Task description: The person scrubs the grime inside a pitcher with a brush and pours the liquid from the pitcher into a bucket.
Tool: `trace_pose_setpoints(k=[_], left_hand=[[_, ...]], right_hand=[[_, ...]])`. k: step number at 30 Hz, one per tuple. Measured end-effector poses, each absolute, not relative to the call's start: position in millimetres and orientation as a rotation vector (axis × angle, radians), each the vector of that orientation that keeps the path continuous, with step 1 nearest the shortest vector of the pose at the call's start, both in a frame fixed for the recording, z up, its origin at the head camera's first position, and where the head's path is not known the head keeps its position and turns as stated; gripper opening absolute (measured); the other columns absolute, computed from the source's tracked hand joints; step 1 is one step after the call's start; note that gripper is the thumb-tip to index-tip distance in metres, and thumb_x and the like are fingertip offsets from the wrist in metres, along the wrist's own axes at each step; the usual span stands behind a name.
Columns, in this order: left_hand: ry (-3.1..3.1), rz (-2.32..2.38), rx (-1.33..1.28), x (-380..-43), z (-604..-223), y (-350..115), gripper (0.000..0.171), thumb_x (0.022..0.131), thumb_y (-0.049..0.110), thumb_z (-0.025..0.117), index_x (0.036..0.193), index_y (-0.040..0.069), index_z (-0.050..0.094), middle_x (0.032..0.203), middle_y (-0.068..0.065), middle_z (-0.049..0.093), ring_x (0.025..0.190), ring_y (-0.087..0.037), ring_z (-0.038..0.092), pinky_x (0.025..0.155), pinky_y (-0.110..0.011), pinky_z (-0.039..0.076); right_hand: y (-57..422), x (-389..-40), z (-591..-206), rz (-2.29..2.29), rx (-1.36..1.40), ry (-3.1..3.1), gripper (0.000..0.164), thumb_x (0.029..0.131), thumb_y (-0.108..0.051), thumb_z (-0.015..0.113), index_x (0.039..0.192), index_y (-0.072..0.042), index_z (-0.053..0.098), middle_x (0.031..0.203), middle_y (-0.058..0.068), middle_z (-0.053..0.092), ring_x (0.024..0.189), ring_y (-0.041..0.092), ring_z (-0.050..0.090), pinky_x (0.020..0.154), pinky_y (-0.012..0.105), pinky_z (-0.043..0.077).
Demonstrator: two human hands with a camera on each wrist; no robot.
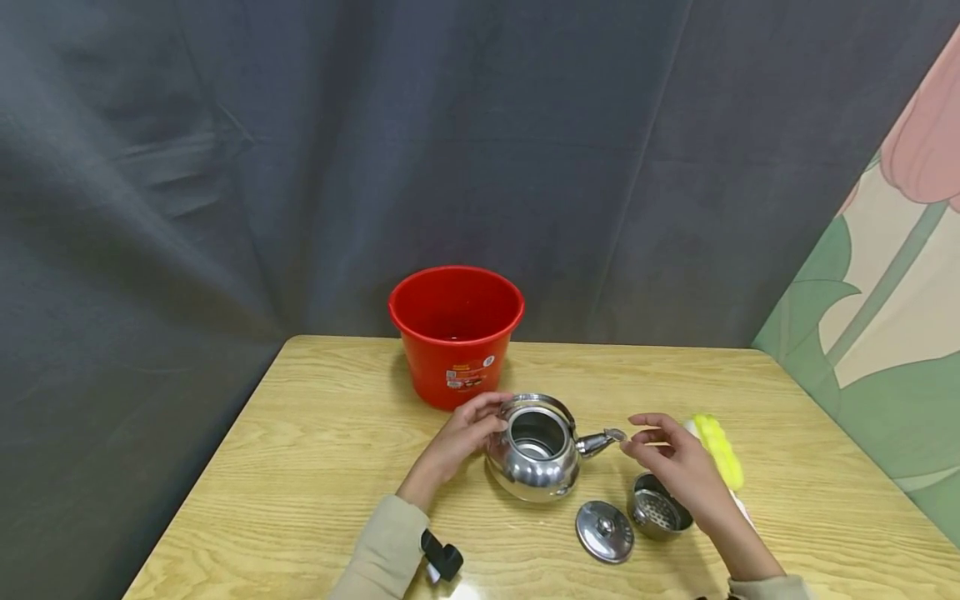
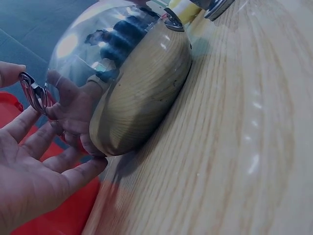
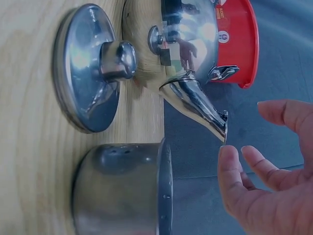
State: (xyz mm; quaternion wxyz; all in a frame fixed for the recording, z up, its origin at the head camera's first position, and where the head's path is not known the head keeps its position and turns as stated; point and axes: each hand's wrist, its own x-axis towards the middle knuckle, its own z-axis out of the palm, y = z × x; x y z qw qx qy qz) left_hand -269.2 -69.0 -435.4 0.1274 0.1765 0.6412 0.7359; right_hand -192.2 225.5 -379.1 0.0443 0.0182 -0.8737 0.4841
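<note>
A shiny steel teapot [image 1: 536,467] with its lid off sits on the table, its round mouth showing and its spout [image 1: 596,442] pointing right. At the teapot's left side, my left hand [image 1: 468,433] pinches the base of its handle [image 2: 33,93] between thumb and fingers, the lower fingers spread along the belly. My right hand [image 1: 675,458] is beside the spout, one fingertip right at the spout's tip [image 3: 224,129] and the thumb held apart. Below the right hand lie the knobbed steel lid [image 1: 604,531] and a steel strainer cup [image 1: 658,508] with a perforated bottom.
A red bucket [image 1: 457,367] stands behind the teapot, close to the left hand. A yellow sponge-like thing [image 1: 718,450] with a white part lies beyond the right hand, partly hidden by it. Dark cloth [image 1: 480,150] hangs behind the wooden table [image 1: 315,467].
</note>
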Motion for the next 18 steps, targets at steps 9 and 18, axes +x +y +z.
trace_pose_setpoints(k=[9,18], left_hand=[[1.822,2.156,0.480,-269.6,-434.9,-68.6,0.045,0.092,0.011,0.058,0.136,0.006,0.052,0.136,-0.010,0.053,0.115,-0.021,0.052,0.082,-0.031,0.050],[1.796,2.109,0.386,-269.1,-432.6,-71.9,0.054,0.092,0.015,0.060,0.144,0.014,0.048,0.137,-0.009,0.051,0.114,-0.025,0.050,0.076,-0.043,0.053]], right_hand=[[221.2,-207.6,-385.1,1.525,0.070,-2.727,0.044,0.090,-0.020,0.069,0.126,0.000,0.053,0.108,0.015,0.057,0.092,0.027,0.060,0.076,0.038,0.052],[215.3,-215.8,-389.1,1.601,0.148,-2.735,0.036,0.091,-0.014,0.066,0.121,0.004,0.056,0.111,0.016,0.061,0.094,0.023,0.060,0.078,0.039,0.052]])
